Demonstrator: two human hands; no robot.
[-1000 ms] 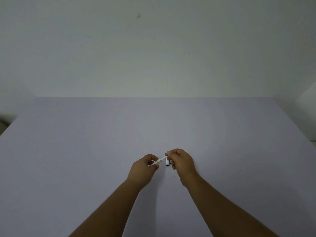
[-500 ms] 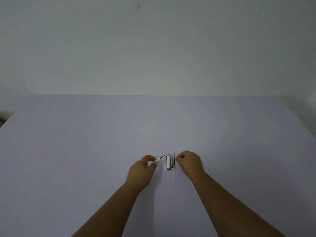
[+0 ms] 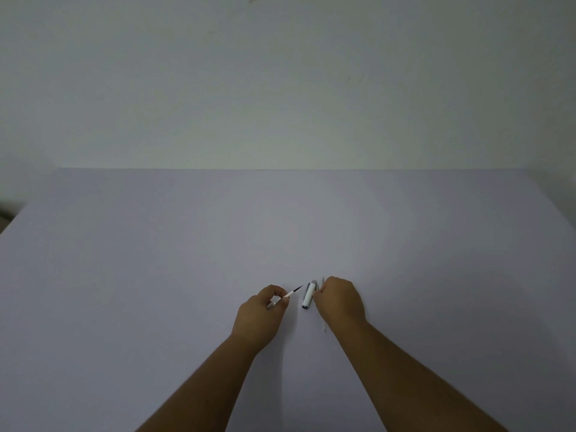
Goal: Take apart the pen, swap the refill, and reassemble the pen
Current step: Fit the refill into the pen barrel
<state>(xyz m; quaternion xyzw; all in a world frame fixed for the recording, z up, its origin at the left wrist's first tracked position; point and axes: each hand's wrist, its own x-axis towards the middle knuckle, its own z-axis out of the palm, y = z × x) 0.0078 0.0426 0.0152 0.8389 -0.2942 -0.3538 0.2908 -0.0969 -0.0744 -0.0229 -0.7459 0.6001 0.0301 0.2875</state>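
Observation:
My left hand [image 3: 260,316] pinches a thin pen part [image 3: 290,295], white with a dark tip that points up and to the right. A short white pen barrel [image 3: 307,296] with a grey end lies on the table between my hands. My right hand [image 3: 341,302] sits just right of the barrel, fingers curled down onto a thin refill [image 3: 324,328] lying on the table. Only the refill's two ends show, above and below the hand.
The pale lilac table [image 3: 187,260] stretches wide to both sides and ends at a plain wall [image 3: 280,88] at the back. A dark object [image 3: 4,212] peeks in at the far left edge.
My hands have parted. The right hand let go of the part held with the left, left the barrel on the table, and has come down over the refill.

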